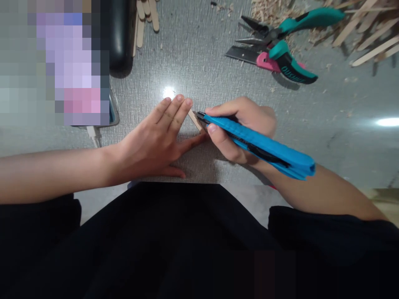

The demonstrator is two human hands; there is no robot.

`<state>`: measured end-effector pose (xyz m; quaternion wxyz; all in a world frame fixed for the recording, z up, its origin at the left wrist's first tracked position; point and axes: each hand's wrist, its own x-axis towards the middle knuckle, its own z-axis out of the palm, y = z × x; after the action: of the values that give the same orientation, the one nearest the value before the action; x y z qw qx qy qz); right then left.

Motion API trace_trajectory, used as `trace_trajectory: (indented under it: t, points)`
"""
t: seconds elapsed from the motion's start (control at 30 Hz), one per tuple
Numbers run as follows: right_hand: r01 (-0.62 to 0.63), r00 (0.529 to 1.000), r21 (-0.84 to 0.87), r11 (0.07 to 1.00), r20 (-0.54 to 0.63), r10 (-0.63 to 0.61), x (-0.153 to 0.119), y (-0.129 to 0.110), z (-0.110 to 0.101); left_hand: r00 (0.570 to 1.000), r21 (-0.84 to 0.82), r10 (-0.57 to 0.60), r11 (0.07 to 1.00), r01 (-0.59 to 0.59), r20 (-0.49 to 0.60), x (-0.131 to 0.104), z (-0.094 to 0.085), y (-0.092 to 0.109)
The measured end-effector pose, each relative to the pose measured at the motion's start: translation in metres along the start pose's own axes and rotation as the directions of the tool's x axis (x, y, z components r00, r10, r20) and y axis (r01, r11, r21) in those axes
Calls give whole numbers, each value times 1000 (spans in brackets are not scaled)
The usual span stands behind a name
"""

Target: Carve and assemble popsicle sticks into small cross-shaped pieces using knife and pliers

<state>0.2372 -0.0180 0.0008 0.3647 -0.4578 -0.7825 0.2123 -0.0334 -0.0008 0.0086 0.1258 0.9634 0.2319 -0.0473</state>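
My left hand [162, 135] lies over the grey table with its fingers stretched out, pressing on a wooden craft stick [195, 121]. Only a short length of the stick shows between the fingertips and the index finger; the rest is hidden. Held in my right hand [249, 124] is a blue box cutter [264, 143], gripped between thumb and fingers. Its tip meets the stick's edge, close to the left fingertips. The handle slants down to the right above the forearm.
Pliers with teal handles [294, 56] rest across a pink-handled blade tool [266, 61] at the upper right. Wood shavings and sticks [368, 29] pile behind them. More craft sticks [141, 25] lie by a black object [121, 37]. A white cable [93, 135] runs at left.
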Motion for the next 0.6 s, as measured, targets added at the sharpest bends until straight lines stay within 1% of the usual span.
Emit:
trace_trajectory:
  t: [0.17,0.23,0.33,0.43,0.6]
  points:
    - [45,998,90,995,-36,-42,3,1,6,1000,34,7,999,-7,4,1,-5,2]
    - [45,998,107,993,-41,-41,3,2,8,1000,39,6,999,-6,-10,2,-7,2]
    - [47,998,117,992,-39,-43,4,4,9,999,56,12,998,-10,-37,3,-9,1]
    - [68,997,120,990,-39,-63,6,6,9,998,98,46,994,-43,-38,3,-8,-1]
    - [141,989,75,987,-46,-138,8,7,9,997,128,57,990,-50,-48,0,-4,-6]
